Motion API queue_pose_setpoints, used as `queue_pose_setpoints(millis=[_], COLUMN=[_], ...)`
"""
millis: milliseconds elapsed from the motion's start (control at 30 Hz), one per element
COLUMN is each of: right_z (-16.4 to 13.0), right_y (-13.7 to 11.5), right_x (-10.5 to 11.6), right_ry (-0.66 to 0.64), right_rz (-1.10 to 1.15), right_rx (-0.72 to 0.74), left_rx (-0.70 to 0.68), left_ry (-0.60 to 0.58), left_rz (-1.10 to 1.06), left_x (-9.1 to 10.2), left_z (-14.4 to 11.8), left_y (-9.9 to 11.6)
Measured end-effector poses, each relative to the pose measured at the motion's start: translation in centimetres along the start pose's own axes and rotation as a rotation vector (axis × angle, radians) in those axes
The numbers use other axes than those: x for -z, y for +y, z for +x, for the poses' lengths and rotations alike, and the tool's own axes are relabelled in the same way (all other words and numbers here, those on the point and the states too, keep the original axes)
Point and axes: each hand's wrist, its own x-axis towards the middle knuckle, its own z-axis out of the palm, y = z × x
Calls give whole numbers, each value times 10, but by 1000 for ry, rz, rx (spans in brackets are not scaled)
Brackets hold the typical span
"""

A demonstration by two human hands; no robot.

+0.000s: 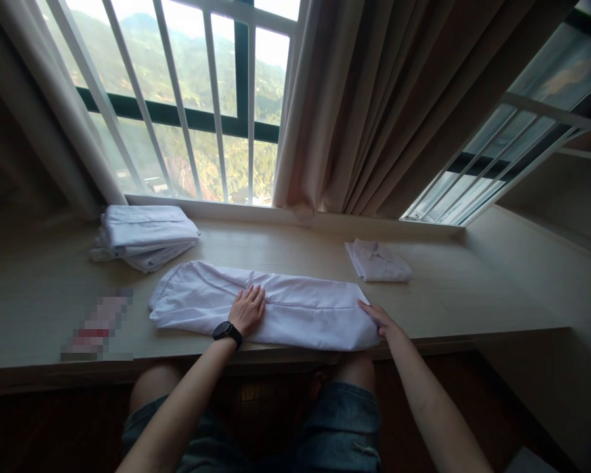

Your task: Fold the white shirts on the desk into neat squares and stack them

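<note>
A long white garment (305, 309), folded into a narrow strip, lies crosswise on the pale wooden surface (276, 240) in front of me. A lengthwise line runs along its middle, and its rounded left end is creased. Flat on top of it, a little left of its middle, rests my left hand (249, 309), fingers stretched out and a black watch (227, 334) on the wrist. At the garment's right end, my right hand (378, 318) holds the edge, with a finger over the cloth; its other fingers are partly hidden.
A stack of folded white cloth (145, 233) lies at the back left. A small folded white shirt (378, 260) with a collar sits at the back right. Near the front left is a blurred-out pinkish item (98, 322). Behind are a barred window (192, 105) and curtains (354, 118).
</note>
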Motion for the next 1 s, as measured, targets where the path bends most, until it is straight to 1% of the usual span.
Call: queue_pose_setpoints(millis=[100, 167, 233, 333, 367, 433, 467, 500, 567, 633, 700, 767, 833, 867, 933, 1000], right_z=[-2, -5, -10, -21, -26, -37, -42, -48, -59, -69, -77, -84, -89, -91, -94, -95], right_y=[0, -2, -10, -34, -45, -70, -83, -97, -122, -141, -153, -156, -152, -149, -143, -141], right_x=[4, 8, 13, 17, 15, 5, -3, -15, -47, -90, -138, -187, -229, -246, -268, -277], right_ry=[-93, -100, -126, -226, -234, -187, -149, -116, -103, -123, -121, -81, -87, -92, -96, -82], right_rz=[111, 82, 44, 63, 67, 33, -4, -48, -130, -203, -351, -596, -687, -719, -758, -791], right_rx=[-10, 16, 69, 159, 201, 278, 301, 310, 311, 345, 413, 515, 549, 555, 557, 564], left_rx=[-33, -15, -11, -18, -18, -18, -19, -19, -18, -14, -12, -13, -23, -29, -42, -50], left_ry=[-6, -9, -7, -1, 0, 2, 1, -2, -10, -19, -25, -36, -59, -71, -87, -91], left_rz=[24, 32, 38, 41, 41, 39, 37, 35, 30, 25, 24, 29, 38, 43, 55, 66], left_x=[0, -2, -4, -5, -5, -4, -3, -3, -2, -1, -1, 0, 0, 1, 1, 0], left_z=[-9, -13, -15, -14, -14, -14, -14, -14, -14, -14, -14, -14, -14, -14, -15, -15], left_y=[-8, -8, -7, -6, -6, -6, -6, -6, -6, -6, -6, -7, -8, -9, -10, -11])
